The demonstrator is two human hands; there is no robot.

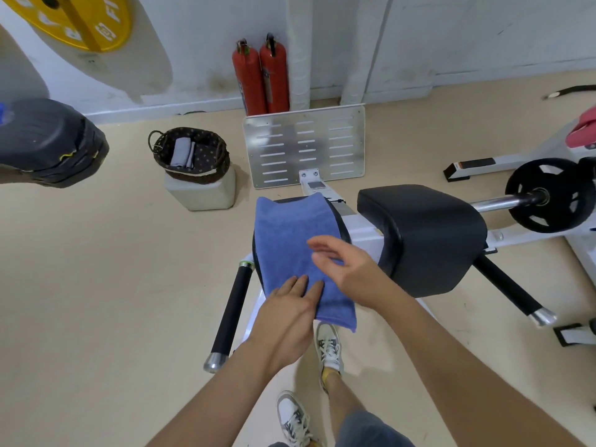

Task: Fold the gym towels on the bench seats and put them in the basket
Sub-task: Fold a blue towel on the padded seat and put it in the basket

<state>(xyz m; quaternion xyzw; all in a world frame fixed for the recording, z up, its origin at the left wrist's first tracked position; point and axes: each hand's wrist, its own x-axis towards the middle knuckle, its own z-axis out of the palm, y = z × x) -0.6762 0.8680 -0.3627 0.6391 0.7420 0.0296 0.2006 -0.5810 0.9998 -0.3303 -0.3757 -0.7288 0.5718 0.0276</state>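
Head view: towel [283,240] lay lengthwise along the seat [342,227], near end overhanging its near edge — left hand [287,312] flat on that end, right hand [348,269] open over its middle.

blue towel [287,240] flat on seat [342,232], grey towel [181,152] in basket [222,158]

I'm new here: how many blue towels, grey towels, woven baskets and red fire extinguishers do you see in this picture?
Dark woven wicker basket: 1
Blue terry towel: 1
Grey folded towel, inside the basket: 1
Red cylindrical fire extinguishers: 2
Total: 5
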